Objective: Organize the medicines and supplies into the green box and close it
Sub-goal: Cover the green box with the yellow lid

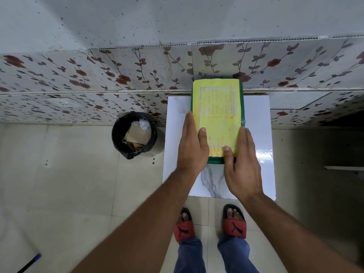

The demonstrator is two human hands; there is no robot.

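Note:
The green box stands on a white marble-patterned table, against the tiled wall. Its lid is down; a yellow printed label covers the lid's top. My left hand lies flat at the box's left near corner, thumb on the label and fingers along the left side. My right hand rests flat on the near right corner, thumb on the label. Neither hand holds anything. No medicines or supplies are visible outside the box; its inside is hidden.
A black bin lined with a bag, holding cardboard and paper, stands on the floor left of the table. A floral tiled wall rises behind. My feet in red sandals stand at the table's near edge.

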